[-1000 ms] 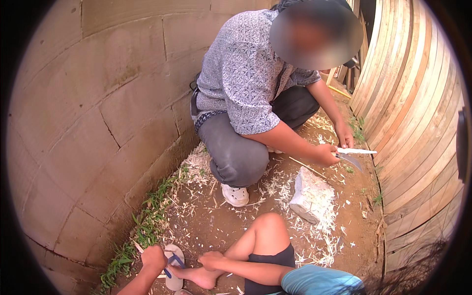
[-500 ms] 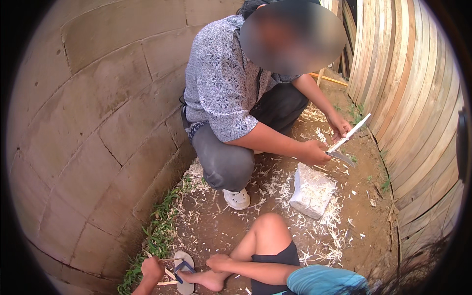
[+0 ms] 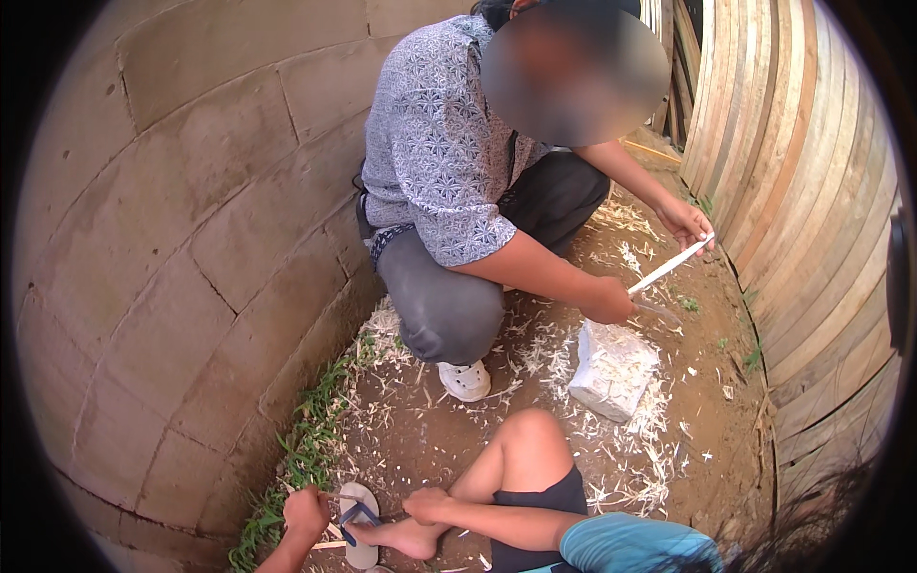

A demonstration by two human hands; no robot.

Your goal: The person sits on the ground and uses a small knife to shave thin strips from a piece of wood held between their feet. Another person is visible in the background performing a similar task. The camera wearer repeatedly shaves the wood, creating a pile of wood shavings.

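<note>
Co-worker's farther hand (image 3: 688, 222) had slid outward to the tip of the white stick (image 3: 669, 268) since half a second earlier, when it gripped farther in. Stick at 3 o'clock, fingertips pinched on its outer end. Nearer hand (image 3: 607, 302) was wrapped at the inner end, with a curved knife (image 3: 657, 311) projecting toward the fence.

Wearer's own hands barely shifted. Left hand (image 3: 306, 513) at 7 o'clock: fingers clenched on a thin stick (image 3: 337, 496), which ran out toward 3 o'clock, over the toe end of the sandal (image 3: 362, 556). Right hand (image 3: 427, 504) at 6 o'clock: fingers curled into a fist beside the shin, forearm coming in from the blue sleeve (image 3: 640, 546) at 5. Too small there to tell whether that fist had hold of the stick's other end.

Bare foot (image 3: 408, 541) sat between the two hands, on the sandal side. Pale block (image 3: 599, 396) at 4 o'clock, topped with shavings; more shavings (image 3: 645, 454) spread on the soil around it. White clog (image 3: 465, 382) at 6, under the co-worker's knee. Grass (image 3: 310, 463) lined the block wall (image 3: 181, 210) at 7 to 8; slatted fence (image 3: 802, 191) bowed along 2 to 4.
</note>
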